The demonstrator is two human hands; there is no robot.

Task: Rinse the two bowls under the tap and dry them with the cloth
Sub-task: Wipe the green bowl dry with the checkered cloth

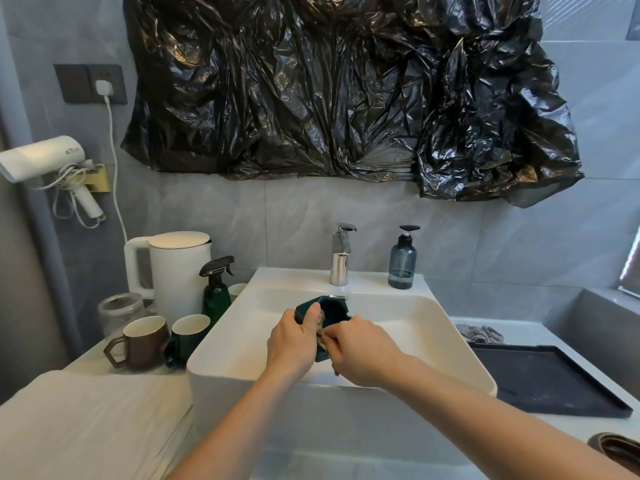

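A green bowl (pixel 327 315) is gripped by the left hand (pixel 294 341) over the sink (pixel 398 327), at six o'clock from the tap (pixel 341 254). A cloth (pixel 322 336) is pinched against it by the right hand (pixel 360 351), so drying appears underway. No second bowl can be seen.

counter (pixel 571 422): white | sink (pixel 221 370) stands on it | left of sink: kettle (pixel 180 271), spray bottle (pixel 216 292), glass jar (pixel 119 311), brown mug (pixel 142 342), green mug (pixel 187 337), folded white cloth (pixel 93 417) | right of sink: black tray (pixel 543 379), grey rag (pixel 479 332)
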